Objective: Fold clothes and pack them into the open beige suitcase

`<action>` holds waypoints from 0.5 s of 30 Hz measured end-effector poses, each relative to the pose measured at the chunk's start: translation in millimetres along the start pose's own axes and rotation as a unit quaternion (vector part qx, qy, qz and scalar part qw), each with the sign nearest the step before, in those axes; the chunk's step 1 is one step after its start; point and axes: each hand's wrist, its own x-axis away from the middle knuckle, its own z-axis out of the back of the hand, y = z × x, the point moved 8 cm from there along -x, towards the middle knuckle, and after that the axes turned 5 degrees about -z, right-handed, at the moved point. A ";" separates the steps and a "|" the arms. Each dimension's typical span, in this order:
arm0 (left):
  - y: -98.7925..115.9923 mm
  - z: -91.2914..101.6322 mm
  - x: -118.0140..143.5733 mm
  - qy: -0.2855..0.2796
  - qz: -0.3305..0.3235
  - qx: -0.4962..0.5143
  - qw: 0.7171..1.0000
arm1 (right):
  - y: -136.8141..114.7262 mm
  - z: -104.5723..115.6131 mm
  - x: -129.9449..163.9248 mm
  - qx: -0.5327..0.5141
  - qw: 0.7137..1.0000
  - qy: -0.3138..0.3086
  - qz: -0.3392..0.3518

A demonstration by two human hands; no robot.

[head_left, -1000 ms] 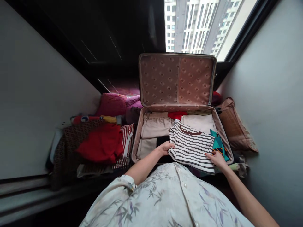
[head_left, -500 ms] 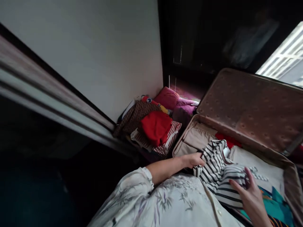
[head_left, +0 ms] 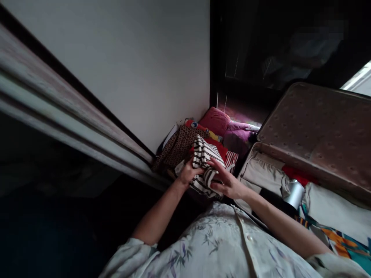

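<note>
Both hands grasp a bunched striped shirt (head_left: 204, 166) above a clothes pile (head_left: 188, 143): left hand (head_left: 188, 173) grips its near edge, right hand (head_left: 227, 181) clasps the side; open suitcase (head_left: 313, 131) lies to the right.

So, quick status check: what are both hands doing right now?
Left hand and right hand both grip the striped shirt. Shirt held over the clothes pile, left of the open suitcase. Nothing blocking.

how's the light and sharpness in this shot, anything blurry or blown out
Head view: dim overall, lower left nearly black; window at the right edge blown out white; wall trim smeared by motion blur; the striped shirt and both hands, left and right, fairly sharp; edges bent by the wide lens.
</note>
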 end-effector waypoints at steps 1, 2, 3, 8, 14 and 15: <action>8.4 14.8 -4.7 0.004 -0.008 -0.021 1.000 | -1.5 -5.0 -5.6 0.009 1.000 -0.002 0.012; 19.5 28.5 -9.7 0.006 -0.022 -0.046 0.999 | -2.2 -6.2 -8.9 0.023 0.999 0.009 0.024; 32.8 41.6 -15.2 0.007 -0.041 -0.075 0.996 | -1.5 -3.7 -10.0 0.039 0.998 0.030 0.032; 106.4 104.7 -59.8 0.051 -0.177 -0.281 0.942 | 27.5 45.6 21.9 0.065 0.983 0.173 -0.010; 67.3 115.6 -124.4 0.028 -0.222 -0.595 0.772 | 82.5 103.9 134.8 -0.018 0.920 0.363 -0.148; 44.1 113.6 -130.8 0.008 -0.190 -0.620 0.761 | 91.2 109.0 158.0 -0.036 0.902 0.396 -0.168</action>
